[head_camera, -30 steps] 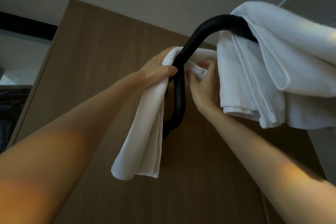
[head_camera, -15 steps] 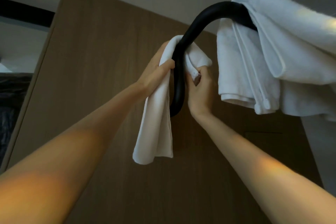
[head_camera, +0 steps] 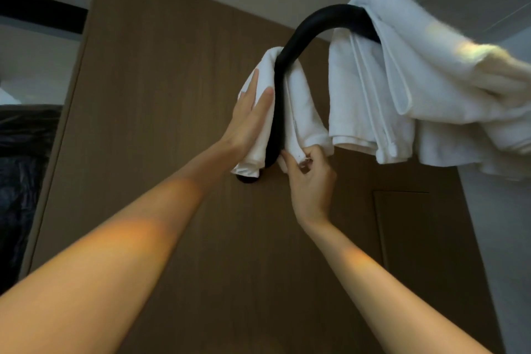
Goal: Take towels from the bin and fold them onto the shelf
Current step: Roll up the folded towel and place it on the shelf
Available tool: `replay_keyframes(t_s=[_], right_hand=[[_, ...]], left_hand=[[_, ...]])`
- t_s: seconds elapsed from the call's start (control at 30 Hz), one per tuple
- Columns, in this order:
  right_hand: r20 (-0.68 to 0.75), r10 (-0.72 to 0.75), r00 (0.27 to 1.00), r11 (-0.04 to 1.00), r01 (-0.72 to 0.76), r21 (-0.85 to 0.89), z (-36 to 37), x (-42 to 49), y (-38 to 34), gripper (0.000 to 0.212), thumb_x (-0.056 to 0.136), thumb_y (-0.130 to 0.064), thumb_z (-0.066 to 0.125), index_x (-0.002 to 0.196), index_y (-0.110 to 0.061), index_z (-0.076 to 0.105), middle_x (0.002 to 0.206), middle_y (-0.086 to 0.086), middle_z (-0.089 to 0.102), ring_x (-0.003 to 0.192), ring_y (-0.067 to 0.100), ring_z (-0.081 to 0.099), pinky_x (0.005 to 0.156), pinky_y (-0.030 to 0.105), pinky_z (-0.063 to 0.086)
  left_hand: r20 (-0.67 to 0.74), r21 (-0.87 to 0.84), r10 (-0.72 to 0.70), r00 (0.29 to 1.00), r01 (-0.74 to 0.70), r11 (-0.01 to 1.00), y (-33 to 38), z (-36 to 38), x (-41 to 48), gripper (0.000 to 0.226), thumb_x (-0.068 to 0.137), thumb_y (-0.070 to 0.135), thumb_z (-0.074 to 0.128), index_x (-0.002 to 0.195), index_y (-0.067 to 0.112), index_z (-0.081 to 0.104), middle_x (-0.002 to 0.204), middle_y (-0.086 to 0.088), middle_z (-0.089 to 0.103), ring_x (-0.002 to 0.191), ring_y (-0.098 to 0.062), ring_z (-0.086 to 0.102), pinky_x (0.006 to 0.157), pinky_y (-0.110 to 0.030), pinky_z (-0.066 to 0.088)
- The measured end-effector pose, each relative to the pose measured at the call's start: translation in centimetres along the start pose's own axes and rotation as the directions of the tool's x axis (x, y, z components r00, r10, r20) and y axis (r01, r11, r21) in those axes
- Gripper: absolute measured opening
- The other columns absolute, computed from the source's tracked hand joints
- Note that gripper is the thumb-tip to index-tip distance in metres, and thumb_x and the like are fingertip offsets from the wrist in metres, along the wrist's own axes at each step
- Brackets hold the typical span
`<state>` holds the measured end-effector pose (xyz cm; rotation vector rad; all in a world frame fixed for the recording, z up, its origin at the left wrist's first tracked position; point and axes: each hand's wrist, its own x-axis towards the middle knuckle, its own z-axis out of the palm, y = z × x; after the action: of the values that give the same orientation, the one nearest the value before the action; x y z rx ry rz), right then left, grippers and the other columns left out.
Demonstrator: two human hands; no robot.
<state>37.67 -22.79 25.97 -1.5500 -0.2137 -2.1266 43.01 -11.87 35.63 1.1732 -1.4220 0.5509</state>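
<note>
In the centre of the frame a small white cloth towel (head_camera: 298, 106) hangs over the curved black bar (head_camera: 290, 46). The left hand (head_camera: 248, 115) presses its left fold with flat, straight fingers — the right hand (head_camera: 311, 178) pinches the lower right corner. Larger white folded towels (head_camera: 402, 80) hang at upper right.

Small towel (head_camera: 301, 106): white cloth, soft nap. Curved bar (head_camera: 313, 29) beneath it: matt black, smooth. Panel (head_camera: 161, 95) behind bar: brown wood-grain, matt.
</note>
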Motion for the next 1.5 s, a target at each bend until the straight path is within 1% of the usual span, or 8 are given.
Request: replay_keyframes(t_s=[0.17, 0.27, 0.33, 0.4, 0.53, 0.77, 1.03, 1.5], right_hand=[[0.131, 0.108, 0.986, 0.994, -0.109, 0.000, -1.6, -0.2, -0.9, 0.036, 0.090, -0.023, 0.069, 0.067, -0.020, 0.041, 0.059, -0.007, 0.047, 0.054, 0.003, 0.041, 0.052, 0.013, 0.033], [0.342, 0.107, 0.934, 0.990, -0.070, -0.120, -3.5, -1.4, -1.9, 0.006, 0.097, -0.026, 0.057, 0.102, -0.024, 0.059, 0.094, -0.010, 0.065, 0.087, -0.003, 0.060, 0.074, 0.021, 0.051], [0.447, 0.039, 0.894, 0.938, 0.122, -0.326, -5.0, -2.6, -2.2, 0.029, 0.099, -0.028, 0.050, 0.128, -0.027, 0.050, 0.111, -0.011, 0.064, 0.103, 0.003, 0.059, 0.080, 0.029, 0.053], [0.417, -0.142, 0.898, 0.830, 0.337, -0.444, -6.0, -3.2, -3.0, 0.029, 0.097, -0.023, 0.051, 0.126, -0.025, 0.052, 0.104, -0.007, 0.064, 0.099, 0.012, 0.057, 0.068, 0.030, 0.052], [0.353, -0.376, 0.857, 0.808, 0.490, -0.328, -5.7, -1.5, -5.5, 0.025, 0.092, -0.012, 0.051, 0.116, -0.013, 0.061, 0.113, 0.002, 0.059, 0.109, 0.016, 0.052, 0.087, 0.027, 0.049], [0.309, 0.043, 0.950, 0.915, 0.087, -0.395, -1.3, 5.2, -7.9, 0.064, 0.096, -0.011, 0.046, 0.152, -0.010, 0.015, 0.160, 0.007, 0.015, 0.148, 0.020, 0.014, 0.120, 0.035, 0.020], [0.290, 0.050, 0.956, 0.904, 0.080, -0.420, -0.1, 6.2, -4.9, 0.070, 0.096, -0.024, 0.050, 0.153, -0.020, 0.009, 0.144, 0.013, 0.042, 0.129, 0.030, 0.045, 0.105, 0.049, 0.041], [-0.001, -0.067, 0.998, 0.976, 0.065, -0.210, 0.6, 1.8, -3.3, 0.032, 0.099, -0.021, 0.054, 0.130, -0.015, 0.058, 0.108, 0.002, 0.059, 0.095, 0.011, 0.058, 0.082, 0.017, 0.046]], left_hand=[[0.016, 0.005, -0.056, 0.998, 0.056, 0.998, 0.8, 0.4, -0.7, 0.081, 0.079, 0.078, 0.035, 0.148, 0.051, 0.004, 0.160, 0.011, 0.016, 0.146, -0.013, 0.018, 0.118, -0.050, 0.019], [0.041, 0.041, -0.039, 0.998, 0.037, 0.998, 1.0, 0.2, -1.0, 0.078, 0.088, 0.066, 0.040, 0.151, 0.044, 0.000, 0.160, 0.013, 0.014, 0.144, -0.011, 0.021, 0.118, -0.047, 0.022], [0.051, 0.062, -0.043, 0.998, 0.040, 0.997, 1.0, 0.0, -1.2, 0.077, 0.092, 0.060, 0.043, 0.152, 0.042, -0.001, 0.159, 0.012, 0.015, 0.143, -0.012, 0.023, 0.118, -0.046, 0.023], [0.061, 0.075, -0.056, 0.997, 0.051, 0.996, 0.9, -0.3, -1.2, 0.076, 0.091, 0.061, 0.044, 0.151, 0.044, 0.000, 0.159, 0.012, 0.018, 0.143, -0.012, 0.025, 0.117, -0.045, 0.024], [0.062, 0.068, -0.066, 0.996, 0.062, 0.996, 0.9, -0.6, -1.3, 0.070, 0.096, 0.055, 0.043, 0.152, 0.043, 0.003, 0.158, 0.013, 0.019, 0.142, -0.010, 0.027, 0.118, -0.041, 0.024], [0.097, 0.071, -0.058, 0.994, 0.051, 0.996, 0.9, -1.0, -1.5, 0.068, 0.093, 0.056, 0.041, 0.150, 0.048, 0.005, 0.155, 0.015, 0.028, 0.136, -0.007, 0.035, 0.114, -0.038, 0.029], [0.118, 0.069, -0.042, 0.992, 0.034, 0.997, 1.2, -0.9, -1.8, 0.060, 0.100, 0.048, 0.037, 0.151, 0.046, 0.004, 0.146, 0.021, 0.033, 0.130, -0.001, 0.039, 0.106, -0.026, 0.031], [-0.060, 0.071, -0.057, 0.997, 0.061, 0.996, -0.5, 2.2, -2.8, 0.060, 0.095, 0.063, 0.025, 0.148, 0.051, -0.003, 0.152, 0.003, 0.036, 0.131, -0.021, 0.044, 0.110, -0.048, 0.036]])
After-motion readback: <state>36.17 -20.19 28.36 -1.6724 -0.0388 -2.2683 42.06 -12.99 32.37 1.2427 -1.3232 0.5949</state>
